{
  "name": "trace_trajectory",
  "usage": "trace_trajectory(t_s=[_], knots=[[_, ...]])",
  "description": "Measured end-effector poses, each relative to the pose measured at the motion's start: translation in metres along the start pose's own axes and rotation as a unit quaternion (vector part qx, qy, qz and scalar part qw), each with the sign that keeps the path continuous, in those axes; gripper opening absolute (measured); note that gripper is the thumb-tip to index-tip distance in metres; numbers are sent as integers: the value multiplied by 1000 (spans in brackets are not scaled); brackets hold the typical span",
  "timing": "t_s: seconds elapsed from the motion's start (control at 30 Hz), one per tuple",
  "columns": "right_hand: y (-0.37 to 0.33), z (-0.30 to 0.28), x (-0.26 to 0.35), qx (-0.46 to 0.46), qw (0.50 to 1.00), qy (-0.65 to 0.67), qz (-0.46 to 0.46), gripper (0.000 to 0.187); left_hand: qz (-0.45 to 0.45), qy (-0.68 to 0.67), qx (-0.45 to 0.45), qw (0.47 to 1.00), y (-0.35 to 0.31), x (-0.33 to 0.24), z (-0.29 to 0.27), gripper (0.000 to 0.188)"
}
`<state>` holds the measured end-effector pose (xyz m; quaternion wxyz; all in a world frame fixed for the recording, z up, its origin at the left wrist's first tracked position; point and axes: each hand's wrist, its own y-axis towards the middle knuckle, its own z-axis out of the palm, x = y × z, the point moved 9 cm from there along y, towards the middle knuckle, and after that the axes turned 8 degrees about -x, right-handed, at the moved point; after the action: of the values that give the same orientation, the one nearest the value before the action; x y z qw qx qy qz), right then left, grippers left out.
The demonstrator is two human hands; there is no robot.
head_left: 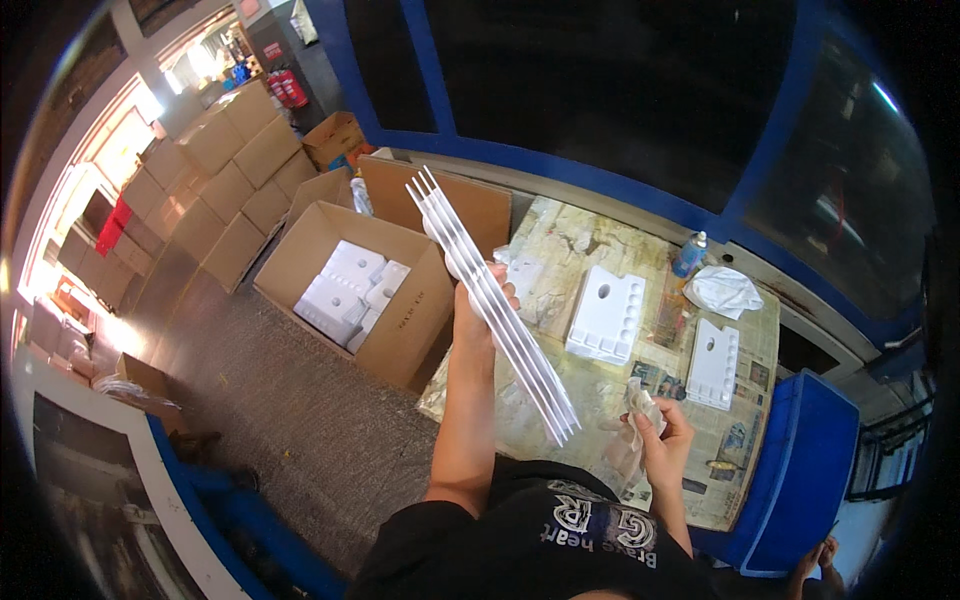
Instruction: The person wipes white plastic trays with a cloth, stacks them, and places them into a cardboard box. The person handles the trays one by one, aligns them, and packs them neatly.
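Note:
My left hand (472,318) grips several white paint palettes (500,322), stacked and seen edge-on. They are held up at a slant between the carton and the table. My right hand (668,445) is closed on a crumpled pale rag (642,408) over the table's near edge; whether it is cloth or thin plastic I cannot tell. Beyond it, a stack of white palettes (606,315) with thumb holes and round wells lies on the table. Further right lies a smaller white palette (712,365).
Newspaper and stained sheeting cover the table (560,225). A spray can (689,255) and a white cloth (723,291) are at its far right. An open carton (400,335) of palettes stands left. A blue bin (800,470) is at right, near another person's hands (820,556). Cartons (225,190) are stacked behind.

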<state>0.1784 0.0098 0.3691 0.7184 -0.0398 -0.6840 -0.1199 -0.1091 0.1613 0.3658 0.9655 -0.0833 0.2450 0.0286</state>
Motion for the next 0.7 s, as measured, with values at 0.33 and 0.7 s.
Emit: trace_trajectory(t_s=[0.33,0.7], knots=[[-6,1,-5,18,999,-29,10,15,-65,-36,43,996,-11,8,4,7],[-9,-1,-14,27,998,-41,30,18,-205,-55,66,975,-26,24,32,28]])
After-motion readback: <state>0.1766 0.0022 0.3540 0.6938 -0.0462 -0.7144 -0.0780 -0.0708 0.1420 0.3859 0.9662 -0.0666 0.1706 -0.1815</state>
